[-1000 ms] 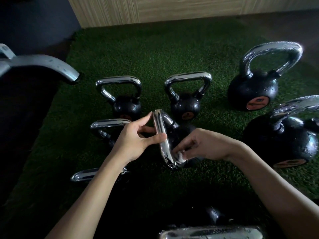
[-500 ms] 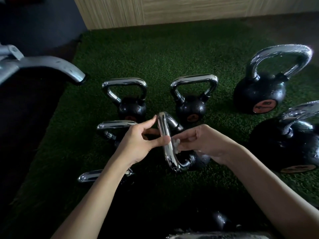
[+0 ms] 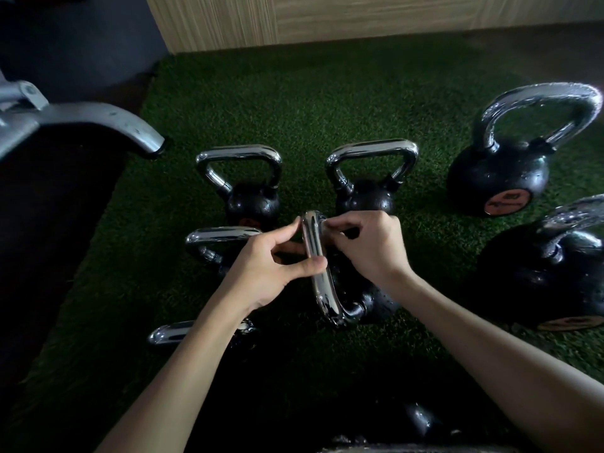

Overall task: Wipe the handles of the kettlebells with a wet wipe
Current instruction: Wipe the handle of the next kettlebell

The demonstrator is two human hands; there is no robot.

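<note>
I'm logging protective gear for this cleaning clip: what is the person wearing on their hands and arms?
Nothing that shows. The left hand and right hand are bare, with no gloves, rings or watch visible. The arms are bare too, with no sleeve in view.

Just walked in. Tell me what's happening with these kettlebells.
A person is working on the middle kettlebell on the green turf. The left hand pinches its chrome handle to steady it, while the right hand curls its fingers round the handle's far end, as if rubbing it; the wipe itself is barely visible. The other kettlebells stand around, untouched.
</note>
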